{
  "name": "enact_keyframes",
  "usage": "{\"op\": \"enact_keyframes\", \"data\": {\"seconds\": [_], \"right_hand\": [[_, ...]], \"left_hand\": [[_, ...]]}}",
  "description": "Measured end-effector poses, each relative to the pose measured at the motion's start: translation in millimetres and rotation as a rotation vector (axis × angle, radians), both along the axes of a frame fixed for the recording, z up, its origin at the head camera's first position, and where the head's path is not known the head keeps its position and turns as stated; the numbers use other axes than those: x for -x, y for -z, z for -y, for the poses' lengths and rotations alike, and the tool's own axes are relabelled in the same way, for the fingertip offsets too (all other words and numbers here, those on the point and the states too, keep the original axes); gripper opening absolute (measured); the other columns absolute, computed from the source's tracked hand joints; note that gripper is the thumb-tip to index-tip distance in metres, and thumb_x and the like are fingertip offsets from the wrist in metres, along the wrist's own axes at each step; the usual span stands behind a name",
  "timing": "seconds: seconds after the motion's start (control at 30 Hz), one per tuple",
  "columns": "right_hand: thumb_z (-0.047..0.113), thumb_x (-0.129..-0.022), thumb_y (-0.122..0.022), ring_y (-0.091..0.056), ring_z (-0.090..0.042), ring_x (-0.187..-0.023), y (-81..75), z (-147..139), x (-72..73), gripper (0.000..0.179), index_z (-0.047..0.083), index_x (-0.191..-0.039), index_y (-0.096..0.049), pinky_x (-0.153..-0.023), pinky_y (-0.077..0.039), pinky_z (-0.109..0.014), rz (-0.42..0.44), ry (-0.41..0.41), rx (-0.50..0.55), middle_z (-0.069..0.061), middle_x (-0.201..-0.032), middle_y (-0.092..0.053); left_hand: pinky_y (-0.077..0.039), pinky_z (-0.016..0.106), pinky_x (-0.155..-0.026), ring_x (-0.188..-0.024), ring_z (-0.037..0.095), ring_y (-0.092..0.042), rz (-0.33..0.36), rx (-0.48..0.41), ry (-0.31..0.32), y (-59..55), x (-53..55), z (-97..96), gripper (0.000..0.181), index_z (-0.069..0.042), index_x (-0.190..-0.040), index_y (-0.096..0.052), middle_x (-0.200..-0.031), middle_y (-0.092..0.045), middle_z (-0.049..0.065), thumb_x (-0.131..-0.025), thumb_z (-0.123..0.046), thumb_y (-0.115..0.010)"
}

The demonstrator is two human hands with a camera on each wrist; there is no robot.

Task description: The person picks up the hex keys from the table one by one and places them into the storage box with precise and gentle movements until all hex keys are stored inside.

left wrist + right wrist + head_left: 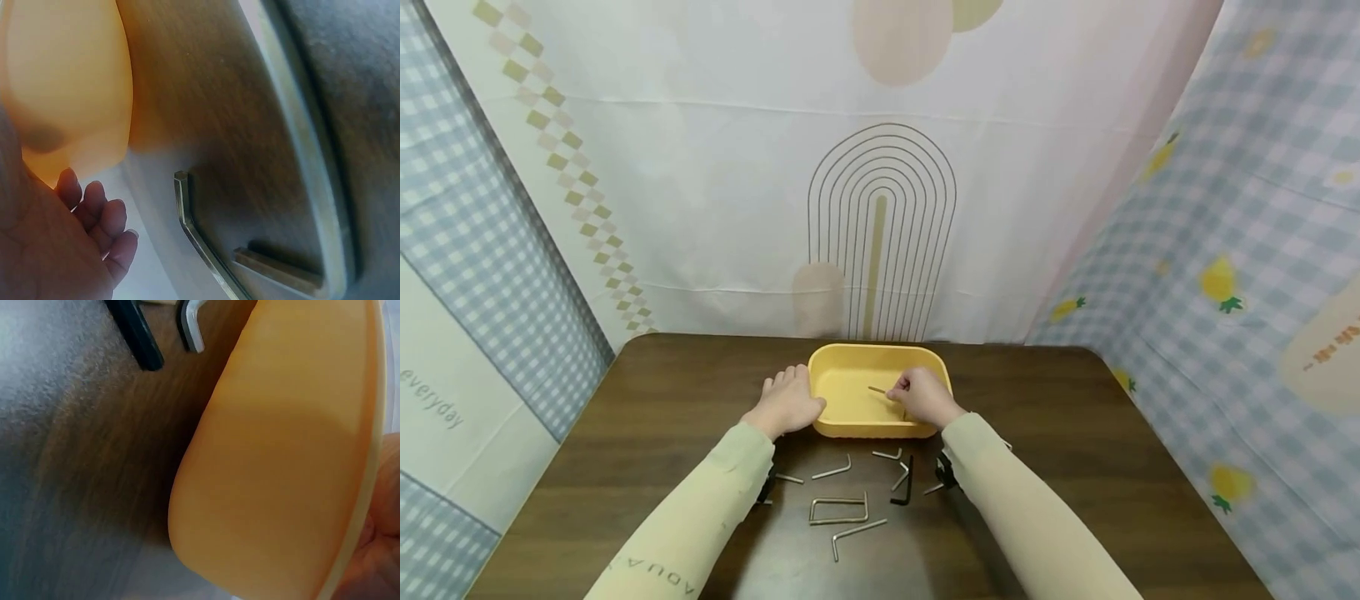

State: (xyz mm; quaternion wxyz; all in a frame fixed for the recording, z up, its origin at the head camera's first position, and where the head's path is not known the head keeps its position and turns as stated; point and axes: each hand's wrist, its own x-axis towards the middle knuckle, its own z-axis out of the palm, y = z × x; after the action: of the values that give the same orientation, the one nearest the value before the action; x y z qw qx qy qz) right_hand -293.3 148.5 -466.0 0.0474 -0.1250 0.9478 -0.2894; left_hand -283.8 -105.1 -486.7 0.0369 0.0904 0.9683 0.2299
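A yellow plastic bin (880, 430) stands near the table's far edge. My left hand (788, 400) rests at its left side, thumb over the rim and the other fingers loosely extended outside the wall. In the left wrist view, those fingers (100, 215) are relaxed beside the bin wall (69, 69). Over the inside of the bin, my right hand (922, 397) pinches a thin hex key (876, 389) between thumb and fingertips, its free end pointing left. From the right wrist, the bin wall (269, 469) hides most of this hand.
Several L-shaped hex keys lie in front of the bin, among them a black one (909, 483), a silver one (832, 472) and a long one (857, 530). Two bent keys together form a rectangle (838, 500). A patterned cloth (737, 208) hangs behind the table (1060, 467).
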Motion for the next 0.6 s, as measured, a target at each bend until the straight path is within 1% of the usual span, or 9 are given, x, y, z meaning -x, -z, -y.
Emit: {"op": "enact_keyframes", "data": {"seconds": [0.13,0.27,0.43,0.53,0.6], "right_hand": [[0.015,-0.093,-0.066,-0.05,-0.012,-0.051,3.1,0,5.4,0.015,0.007,-0.08,-0.069,-0.049,-0.042,-0.027,0.034,-0.046,-0.017,-0.001,-0.068,-0.061],[0.013,-0.094,-0.062,-0.053,-0.013,-0.059,4.4,3,8.9,0.012,0.007,-0.086,-0.069,-0.055,-0.045,-0.028,0.062,-0.082,-0.018,-0.001,-0.075,-0.062],[0.012,-0.094,-0.061,-0.055,-0.014,-0.066,6.7,4,11.7,0.011,0.008,-0.088,-0.069,-0.061,-0.046,-0.029,0.081,-0.083,-0.048,0.001,-0.08,-0.062],[0.01,-0.094,-0.061,-0.055,-0.014,-0.07,7.3,3,13.2,0.009,0.006,-0.09,-0.068,-0.066,-0.047,-0.03,0.073,-0.077,-0.042,-0.001,-0.083,-0.063],[0.009,-0.094,-0.061,-0.054,-0.015,-0.071,7.3,3,13.0,0.008,0.005,-0.091,-0.067,-0.067,-0.046,-0.031,0.073,-0.071,-0.025,-0.003,-0.085,-0.063]], "left_hand": [[-0.029,0.052,-0.092,-0.103,0.035,-0.044,-0.008,0.012,-0.004,-0.9,0.5,-1.3,0.052,0.004,-0.123,-0.045,-0.108,-0.048,0.016,-0.087,-0.032,-0.057],[-0.029,0.05,-0.091,-0.102,0.034,-0.043,-0.002,0.027,0.0,-1.9,0.9,-1.4,0.052,0.003,-0.123,-0.045,-0.108,-0.048,0.015,-0.087,-0.033,-0.057],[-0.029,0.047,-0.085,-0.097,0.031,-0.042,0.004,0.043,0.008,1.4,2.5,-1.5,0.048,0.001,-0.118,-0.046,-0.101,-0.046,0.012,-0.087,-0.034,-0.056],[-0.029,0.048,-0.088,-0.099,0.032,-0.042,-0.005,0.048,0.0,3.8,4.3,-1.3,0.049,0.001,-0.119,-0.046,-0.103,-0.046,0.013,-0.087,-0.035,-0.056],[-0.029,0.05,-0.089,-0.1,0.033,-0.043,-0.005,0.044,0.001,4.2,4.9,-1.1,0.05,0.002,-0.12,-0.045,-0.105,-0.047,0.014,-0.087,-0.034,-0.057]]}}
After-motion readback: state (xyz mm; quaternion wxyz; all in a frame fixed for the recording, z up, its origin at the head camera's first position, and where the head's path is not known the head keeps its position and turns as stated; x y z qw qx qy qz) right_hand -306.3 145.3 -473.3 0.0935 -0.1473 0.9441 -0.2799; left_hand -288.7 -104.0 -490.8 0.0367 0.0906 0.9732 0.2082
